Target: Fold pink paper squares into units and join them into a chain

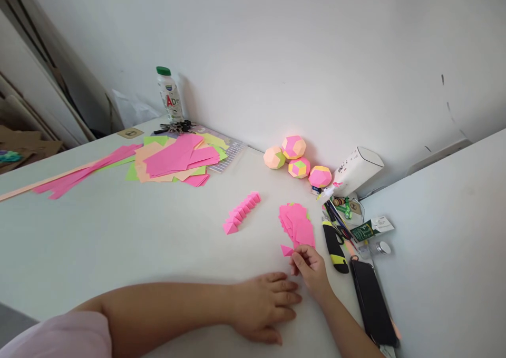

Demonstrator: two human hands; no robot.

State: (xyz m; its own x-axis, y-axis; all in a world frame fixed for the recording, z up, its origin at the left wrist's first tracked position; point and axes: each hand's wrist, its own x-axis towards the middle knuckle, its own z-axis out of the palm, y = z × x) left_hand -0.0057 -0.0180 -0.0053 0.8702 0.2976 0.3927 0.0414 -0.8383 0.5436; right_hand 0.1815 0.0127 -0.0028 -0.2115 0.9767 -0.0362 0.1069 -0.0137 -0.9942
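Note:
My left hand [269, 306] lies flat on the white table [158, 247], palm down, fingers spread and holding nothing. Just beyond it, my right hand [310, 268] pinches a small folded pink paper piece [286, 250], whose pointed end sticks out to the left of the fingers. Touching or close behind that hand is a pile of pink paper pieces [297, 223], with a little green showing at its edges. Left of the pile stands a slanted row of folded pink paper pieces [242, 213], set one against another.
Several faceted paper balls [299, 167] sit by the wall. Loose coloured sheets [174, 160] and long paper strips [95, 171] lie at the back left, near a white bottle [169, 97] and keys [176, 127]. On the right are a utility knife [335, 247], a black phone [373, 300] and a white box [358, 171].

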